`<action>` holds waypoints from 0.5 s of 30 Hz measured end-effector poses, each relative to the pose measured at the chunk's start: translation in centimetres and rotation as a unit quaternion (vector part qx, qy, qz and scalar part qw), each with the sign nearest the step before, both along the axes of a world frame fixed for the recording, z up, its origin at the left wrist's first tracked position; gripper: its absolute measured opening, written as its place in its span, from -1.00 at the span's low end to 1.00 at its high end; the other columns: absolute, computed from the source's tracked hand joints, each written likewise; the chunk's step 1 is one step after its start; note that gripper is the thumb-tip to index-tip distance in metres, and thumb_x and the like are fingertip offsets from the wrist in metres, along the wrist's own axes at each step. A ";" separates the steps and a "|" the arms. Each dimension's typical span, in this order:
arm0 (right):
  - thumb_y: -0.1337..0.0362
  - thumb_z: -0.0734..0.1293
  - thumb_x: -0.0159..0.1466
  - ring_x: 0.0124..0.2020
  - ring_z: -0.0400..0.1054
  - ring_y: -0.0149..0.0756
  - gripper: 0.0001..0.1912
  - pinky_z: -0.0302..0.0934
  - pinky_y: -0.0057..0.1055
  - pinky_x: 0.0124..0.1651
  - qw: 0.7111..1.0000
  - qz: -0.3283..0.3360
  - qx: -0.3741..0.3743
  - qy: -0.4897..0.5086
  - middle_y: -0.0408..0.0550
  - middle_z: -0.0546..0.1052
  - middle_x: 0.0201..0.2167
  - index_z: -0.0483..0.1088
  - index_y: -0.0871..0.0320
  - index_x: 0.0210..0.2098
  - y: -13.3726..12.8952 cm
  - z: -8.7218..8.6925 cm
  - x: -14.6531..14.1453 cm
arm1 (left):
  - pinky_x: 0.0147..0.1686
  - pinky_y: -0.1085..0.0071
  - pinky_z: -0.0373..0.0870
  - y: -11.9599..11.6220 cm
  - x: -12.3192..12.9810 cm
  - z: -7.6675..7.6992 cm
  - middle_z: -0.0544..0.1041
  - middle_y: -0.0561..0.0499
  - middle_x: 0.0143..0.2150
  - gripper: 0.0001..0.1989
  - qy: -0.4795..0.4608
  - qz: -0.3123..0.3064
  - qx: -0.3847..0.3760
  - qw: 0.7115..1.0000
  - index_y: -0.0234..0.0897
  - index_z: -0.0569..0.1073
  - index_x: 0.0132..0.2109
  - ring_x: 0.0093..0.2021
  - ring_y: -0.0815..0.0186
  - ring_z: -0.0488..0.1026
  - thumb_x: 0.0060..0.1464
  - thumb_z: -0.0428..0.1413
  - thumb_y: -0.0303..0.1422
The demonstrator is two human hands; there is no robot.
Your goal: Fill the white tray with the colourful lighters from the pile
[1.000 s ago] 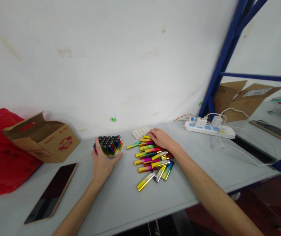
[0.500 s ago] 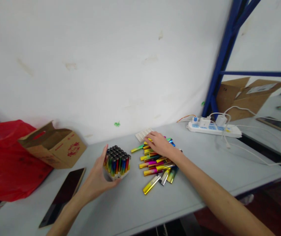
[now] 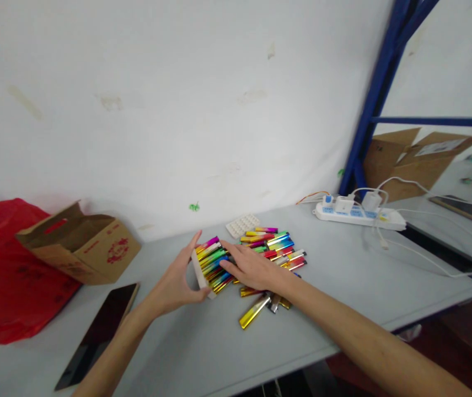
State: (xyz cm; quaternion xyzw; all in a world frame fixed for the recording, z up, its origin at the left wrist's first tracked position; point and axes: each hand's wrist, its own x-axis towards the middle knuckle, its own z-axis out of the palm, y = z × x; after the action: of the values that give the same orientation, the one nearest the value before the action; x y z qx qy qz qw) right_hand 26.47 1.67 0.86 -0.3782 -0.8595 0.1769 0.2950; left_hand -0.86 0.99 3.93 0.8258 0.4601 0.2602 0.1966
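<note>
My left hand is closed around the edges of a white tray packed with shiny multicoloured lighters. The tray is tipped on its side, so the lighters point to the right. My right hand lies against the lighters' heads, fingers stretched out, partly covering them. Beneath and beyond it is a loose pile of metallic lighters, some hidden by the hand and forearm. One yellow and silver lighter lies at the front of the pile. Behind the pile rests a second white tray with small compartments.
At left stand a red plastic bag and an open cardboard box; a dark phone-like slab lies before them. A power strip with white plugs and cables sits at right, near a blue metal frame.
The tray of lighters has turned from upright onto its side, heads now to the right. My right hand has moved left and nearer, from the loose pile to the lighters' heads.
</note>
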 end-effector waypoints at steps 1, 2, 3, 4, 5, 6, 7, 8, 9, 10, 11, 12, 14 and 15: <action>-0.02 0.15 0.69 0.35 0.50 0.09 -0.33 0.33 0.01 0.40 1.000 -0.005 -0.007 0.000 0.34 0.54 0.39 0.14 0.24 0.61 0.0 0.1 0.0 | 0.57 -0.17 0.26 0.2 0.1 -0.1 0.34 -0.29 0.59 0.32 -0.009 -0.005 -0.009 1.000 -0.14 -0.13 0.73 0.54 -0.15 0.38 -0.01 0.41 -0.20; -0.02 0.16 0.68 0.35 0.50 0.10 -0.34 0.33 0.02 0.41 1.000 -0.009 -0.012 0.000 0.35 0.54 0.39 0.17 0.25 0.59 0.0 0.1 0.0 | 0.57 -0.17 0.25 0.3 0.1 -0.2 0.31 -0.29 0.60 0.31 -0.020 -0.009 -0.019 1.000 -0.13 -0.13 0.73 0.56 -0.15 0.36 -0.01 0.41 -0.20; -0.02 0.16 0.68 0.35 0.49 0.10 -0.36 0.33 0.02 0.42 1.000 -0.014 -0.014 0.002 0.34 0.54 0.38 0.20 0.24 0.58 0.0 0.2 0.0 | 0.58 -0.16 0.25 0.3 0.1 -0.4 0.28 -0.29 0.62 0.31 -0.034 -0.011 -0.029 0.999 -0.12 -0.13 0.73 0.58 -0.15 0.33 0.00 0.41 -0.20; -0.01 0.16 0.69 0.36 0.48 0.09 -0.38 0.33 0.03 0.42 1.000 -0.020 -0.013 0.005 0.32 0.55 0.37 0.23 0.23 0.55 0.0 0.3 0.0 | 0.58 -0.14 0.25 0.4 0.1 -0.7 0.26 -0.28 0.63 0.32 -0.053 -0.011 -0.040 0.998 -0.10 -0.14 0.73 0.60 -0.14 0.30 0.01 0.42 -0.19; 0.00 0.16 0.69 0.37 0.47 0.08 -0.41 0.32 0.03 0.43 1.000 -0.028 -0.008 0.011 0.30 0.55 0.36 0.26 0.21 0.54 0.0 0.4 0.0 | 0.58 -0.12 0.26 0.4 0.1 -1.0 0.25 -0.28 0.64 0.34 -0.076 -0.011 -0.053 0.996 -0.09 -0.17 0.73 0.62 -0.13 0.28 0.01 0.44 -0.18; 0.01 0.15 0.69 0.38 0.46 0.06 -0.44 0.32 0.02 0.44 0.999 -0.036 -0.002 0.020 0.28 0.55 0.35 0.28 0.19 0.52 0.0 0.4 0.0 | 0.58 -0.10 0.26 0.4 0.1 -1.5 0.26 -0.28 0.64 0.37 -0.101 -0.010 -0.069 0.992 -0.08 -0.22 0.73 0.62 -0.13 0.28 0.02 0.45 -0.15; 0.03 0.15 0.70 0.39 0.43 0.04 -0.46 0.30 0.01 0.46 0.999 -0.042 0.007 0.030 0.26 0.54 0.35 0.29 0.17 0.51 0.1 0.4 0.0 | 0.57 -0.10 0.28 0.4 0.1 -2.0 0.27 -0.29 0.63 0.41 -0.127 -0.009 -0.087 0.988 -0.07 -0.27 0.73 0.62 -0.13 0.29 0.02 0.47 -0.12; 0.04 0.14 0.70 0.42 0.40 0.02 -0.47 0.29 0.01 0.49 0.998 -0.047 0.017 0.041 0.25 0.52 0.36 0.29 0.16 0.51 0.1 0.3 -0.1 | 0.55 -0.12 0.32 0.4 0.1 -2.6 0.29 -0.30 0.63 0.46 -0.153 -0.009 -0.105 0.983 -0.05 -0.32 0.73 0.60 -0.14 0.32 0.01 0.49 -0.08; 0.05 0.14 0.70 0.46 0.37 0.01 -0.48 0.26 0.00 0.52 0.997 -0.050 0.028 0.052 0.25 0.49 0.38 0.28 0.14 0.51 0.1 0.2 -0.2 | 0.52 -0.16 0.37 0.4 0.2 -3.2 0.30 -0.31 0.62 0.50 -0.176 -0.009 -0.121 0.977 -0.03 -0.37 0.73 0.57 -0.17 0.36 -0.01 0.50 -0.05; 0.05 0.14 0.70 0.49 0.32 -0.01 -0.48 0.22 0.00 0.55 0.996 -0.053 0.037 0.062 0.24 0.45 0.41 0.27 0.14 0.51 0.2 0.1 -0.4 | 0.48 -0.19 0.43 0.5 0.3 -3.7 0.32 -0.31 0.62 0.54 -0.192 -0.010 -0.131 0.973 -0.01 -0.38 0.72 0.54 -0.19 0.41 -0.04 0.53 -0.03; 0.05 0.14 0.70 0.53 0.28 -0.01 -0.47 0.18 0.01 0.58 0.995 -0.056 0.044 0.072 0.25 0.42 0.45 0.27 0.14 0.52 0.2 0.0 -0.6 | 0.44 -0.23 0.46 0.6 0.4 -4.2 0.34 -0.29 0.61 0.57 -0.197 -0.010 -0.131 0.972 0.03 -0.37 0.72 0.51 -0.21 0.45 -0.09 0.55 -0.02; 0.04 0.14 0.69 0.56 0.23 -0.02 -0.46 0.15 0.01 0.61 0.994 -0.060 0.049 0.081 0.26 0.38 0.48 0.26 0.14 0.52 0.3 -0.1 -0.9 | 0.43 -0.25 0.48 0.7 0.5 -4.6 0.37 -0.26 0.60 0.57 -0.192 -0.009 -0.126 0.973 0.06 -0.33 0.73 0.49 -0.22 0.47 -0.12 0.57 -0.03; 0.04 0.13 0.69 0.60 0.16 -0.02 -0.45 0.10 0.05 0.64 0.992 -0.068 0.052 0.092 0.27 0.32 0.53 0.23 0.15 0.54 0.5 -0.1 -1.7 | 0.46 -0.27 0.43 1.1 0.7 -5.2 0.36 -0.24 0.61 0.54 -0.168 -0.013 -0.102 0.980 0.07 -0.26 0.73 0.52 -0.20 0.44 -0.13 0.58 -0.06; 0.05 0.13 0.69 0.61 0.14 -0.02 -0.45 0.09 0.07 0.65 0.992 -0.069 0.055 0.092 0.27 0.30 0.55 0.22 0.15 0.55 0.6 -0.1 -2.3 | 0.50 -0.27 0.37 1.4 0.9 -5.4 0.31 -0.26 0.63 0.52 -0.154 -0.020 -0.089 0.984 0.04 -0.24 0.73 0.56 -0.19 0.38 -0.11 0.57 -0.07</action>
State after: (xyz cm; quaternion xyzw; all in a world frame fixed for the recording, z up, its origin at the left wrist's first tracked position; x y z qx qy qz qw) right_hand 24.21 2.30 0.77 -0.4017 -0.8091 0.1422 0.4047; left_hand 0.06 2.35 -1.49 0.7637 0.4293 0.3384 0.3434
